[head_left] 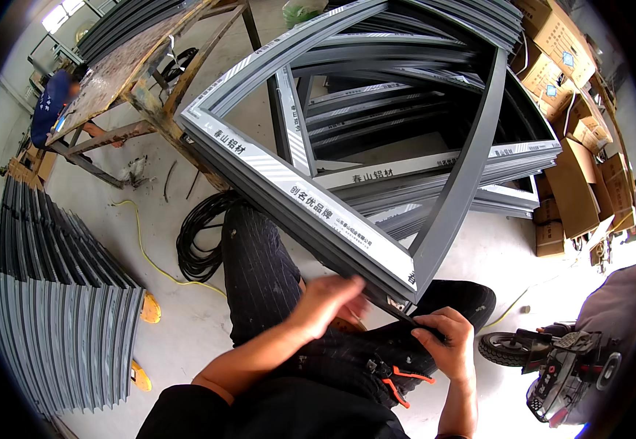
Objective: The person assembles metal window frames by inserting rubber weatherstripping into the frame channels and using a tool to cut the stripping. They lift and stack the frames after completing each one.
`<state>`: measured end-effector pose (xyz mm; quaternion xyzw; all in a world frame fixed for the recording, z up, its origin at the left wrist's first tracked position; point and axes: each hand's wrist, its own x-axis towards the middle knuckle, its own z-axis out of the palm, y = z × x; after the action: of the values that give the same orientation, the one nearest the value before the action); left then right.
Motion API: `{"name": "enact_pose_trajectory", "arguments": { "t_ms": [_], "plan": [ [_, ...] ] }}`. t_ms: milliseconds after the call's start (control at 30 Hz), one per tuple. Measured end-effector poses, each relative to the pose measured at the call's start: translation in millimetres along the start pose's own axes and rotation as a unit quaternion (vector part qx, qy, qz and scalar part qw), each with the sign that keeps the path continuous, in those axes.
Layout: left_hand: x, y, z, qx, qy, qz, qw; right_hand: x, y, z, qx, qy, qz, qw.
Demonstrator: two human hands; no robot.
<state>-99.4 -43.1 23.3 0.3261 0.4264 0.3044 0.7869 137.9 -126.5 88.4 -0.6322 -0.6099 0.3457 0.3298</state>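
Both hands, left (329, 300) and right (446, 340), pinch a black strip (414, 320) under the frame corner (405, 282).

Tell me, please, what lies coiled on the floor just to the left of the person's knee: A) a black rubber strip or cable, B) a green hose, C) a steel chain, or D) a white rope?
A: a black coil of rubber strip or cable lies on the concrete floor beside the person's dark trouser leg, with only a thin yellow cord running past it.
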Motion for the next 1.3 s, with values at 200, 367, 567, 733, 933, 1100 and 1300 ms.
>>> {"name": "enact_pose_trajectory", "arguments": {
  "t_ms": [200,367,567,733,933,1100,1300],
  "plan": [
    [10,65,-94,-0.017,0.182,0.131,0.974,15,0,-18,-0.025,-0.003,-0.011,1.0],
    [7,56,-73,-0.047,0.209,0.161,0.963,103,-34,-54,-0.194,0.157,-0.214,0.944],
    [27,35,-35,-0.142,0.217,0.221,0.94,216,-34,-60,-0.283,-0.013,-0.31,0.908],
    [26,33,-57,-0.174,0.243,0.242,0.923,205,-38,-32,-0.288,0.025,-0.316,0.904],
    [40,104,-152,-0.114,0.235,0.189,0.947,200,-77,36,-0.268,0.111,-0.321,0.902],
    [104,171,-185,-0.012,0.207,0.163,0.964,233,-94,59,-0.293,0.157,-0.303,0.893],
    [144,201,-245,0.262,0.144,0.024,0.954,234,-91,79,-0.348,0.103,-0.107,0.926]
  ]
}}
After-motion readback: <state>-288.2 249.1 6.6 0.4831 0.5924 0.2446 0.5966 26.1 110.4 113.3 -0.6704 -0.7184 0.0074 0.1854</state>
